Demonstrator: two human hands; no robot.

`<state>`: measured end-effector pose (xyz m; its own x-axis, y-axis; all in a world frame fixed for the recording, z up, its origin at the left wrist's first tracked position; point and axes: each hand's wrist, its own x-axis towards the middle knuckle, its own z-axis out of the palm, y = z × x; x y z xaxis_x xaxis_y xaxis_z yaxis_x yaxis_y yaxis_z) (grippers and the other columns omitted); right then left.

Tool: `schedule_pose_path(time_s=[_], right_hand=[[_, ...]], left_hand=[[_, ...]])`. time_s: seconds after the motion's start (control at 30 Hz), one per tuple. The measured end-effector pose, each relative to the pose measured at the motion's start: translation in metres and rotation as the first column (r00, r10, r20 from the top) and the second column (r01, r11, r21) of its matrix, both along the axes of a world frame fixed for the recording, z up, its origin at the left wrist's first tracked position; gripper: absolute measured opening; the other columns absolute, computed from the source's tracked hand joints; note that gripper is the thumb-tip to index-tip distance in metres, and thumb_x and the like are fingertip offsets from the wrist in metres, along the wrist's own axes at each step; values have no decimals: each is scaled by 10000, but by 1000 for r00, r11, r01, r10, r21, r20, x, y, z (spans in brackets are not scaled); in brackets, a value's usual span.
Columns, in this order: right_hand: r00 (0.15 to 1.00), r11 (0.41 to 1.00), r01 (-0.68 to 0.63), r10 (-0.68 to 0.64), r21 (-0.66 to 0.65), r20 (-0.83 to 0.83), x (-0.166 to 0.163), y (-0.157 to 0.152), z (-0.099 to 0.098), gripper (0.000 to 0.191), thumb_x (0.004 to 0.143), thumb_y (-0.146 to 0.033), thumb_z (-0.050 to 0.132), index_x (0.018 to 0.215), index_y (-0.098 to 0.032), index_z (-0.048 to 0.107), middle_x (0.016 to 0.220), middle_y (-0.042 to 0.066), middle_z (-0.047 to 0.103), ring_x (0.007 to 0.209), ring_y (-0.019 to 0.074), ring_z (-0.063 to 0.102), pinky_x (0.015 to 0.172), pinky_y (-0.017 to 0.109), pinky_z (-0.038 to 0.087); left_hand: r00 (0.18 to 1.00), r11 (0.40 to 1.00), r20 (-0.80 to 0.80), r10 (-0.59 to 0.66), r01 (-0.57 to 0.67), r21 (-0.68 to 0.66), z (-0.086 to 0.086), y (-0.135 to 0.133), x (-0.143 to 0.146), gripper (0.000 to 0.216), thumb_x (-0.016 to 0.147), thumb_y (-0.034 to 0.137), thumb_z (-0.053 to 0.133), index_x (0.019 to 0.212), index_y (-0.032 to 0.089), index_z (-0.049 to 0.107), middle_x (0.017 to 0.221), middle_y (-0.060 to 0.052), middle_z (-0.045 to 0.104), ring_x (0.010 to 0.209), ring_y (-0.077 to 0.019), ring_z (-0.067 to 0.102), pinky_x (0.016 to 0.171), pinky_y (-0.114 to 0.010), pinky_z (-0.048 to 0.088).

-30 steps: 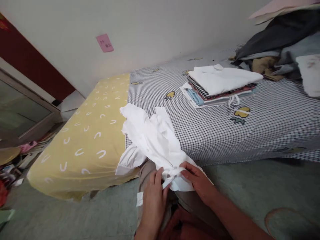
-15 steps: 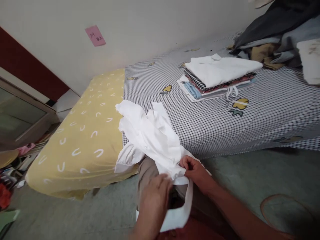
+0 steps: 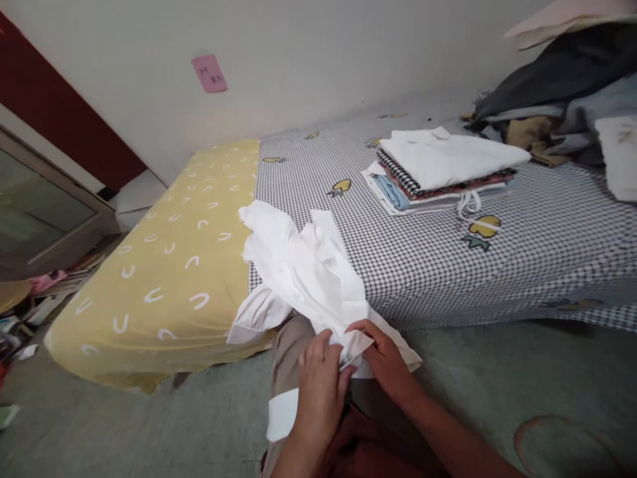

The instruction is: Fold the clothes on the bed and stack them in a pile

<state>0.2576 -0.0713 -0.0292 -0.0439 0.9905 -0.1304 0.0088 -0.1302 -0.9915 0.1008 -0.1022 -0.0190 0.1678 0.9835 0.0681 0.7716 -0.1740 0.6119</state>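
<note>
Over lap | left hand (image 3: 321, 382), right hand (image 3: 381, 355): fingers pinched on crumpled white shirt (image 3: 303, 272) | soft, creased cotton

Matt white cloth garment (image 3: 303, 272)

I see a checked bedsheet (image 3: 522, 252) carrying a folded clothes stack (image 3: 442, 169), a white garment (image 3: 298, 265) and a loose clothes heap (image 3: 557, 106).

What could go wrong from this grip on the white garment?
1. Both hands, left hand and right hand, pinch only one bunched end of the white garment; the rest lies crumpled on the bed, so it may pull up twisted.
2. A loose white flap hangs below the left hand toward the floor and could touch it.
</note>
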Motion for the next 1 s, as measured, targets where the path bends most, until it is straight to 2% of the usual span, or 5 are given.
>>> schedule_pose_path(time_s=[0.2, 0.43, 0.57, 0.77, 1.0], right_hand=[[959, 966, 168, -207, -198, -195, -4, 1, -2, 238, 720, -410, 648, 877, -239, 701, 779, 4, 682, 715, 215, 583, 652, 330, 468], [847, 960, 100, -220, -260, -484, -14, 10, 6, 302, 799, -465, 626, 1003, -247, 675, 1023, 46, 737, 950, 251, 659, 774, 379, 544], [851, 958, 76, -207, -278, -482, -8, 10, 8, 305, 849, -518, 568, 1003, -261, 620, 978, 40, 729, 957, 257, 665, 852, 423, 542], [930, 928, 364, -366, 82, 20, 20, 9, 2, 303, 861, -410, 566, 1129, -290, 645, 1172, 55, 636, 1100, 271, 589, 952, 442, 493], [760, 916, 41, -289, 400, 583, 51, 11, -31, 368, 842, -190, 482, 1136, -263, 692, 1237, 106, 570, 1168, 300, 553, 1011, 557, 421]], left_hand=[[924, 992, 368, 107, -73, -105, 12, 10, 0, 279, 938, 364, 514, 773, 190, 656, 797, -26, 678, 791, -191, 612, 747, -311, 483], [844, 984, 522, 125, -39, -172, -5, 1, -6, 316, 942, 348, 475, 1075, 216, 730, 1181, -88, 714, 1120, -231, 641, 1002, -383, 497], [930, 984, 360, 73, -9, -176, -16, -9, -13, 526, 897, 268, 547, 1422, 262, 510, 1397, -99, 591, 1239, -234, 585, 1046, -416, 486], [986, 976, -146, -78, 45, -215, -14, -27, -13, 446, 919, 216, 486, 1349, 271, 590, 1048, -86, 755, 943, -250, 710, 821, -350, 543], [958, 956, -162, -238, 201, -214, -34, -52, 19, 429, 861, 205, 551, 1253, 335, 667, 976, -49, 787, 830, -253, 725, 720, -324, 536]])
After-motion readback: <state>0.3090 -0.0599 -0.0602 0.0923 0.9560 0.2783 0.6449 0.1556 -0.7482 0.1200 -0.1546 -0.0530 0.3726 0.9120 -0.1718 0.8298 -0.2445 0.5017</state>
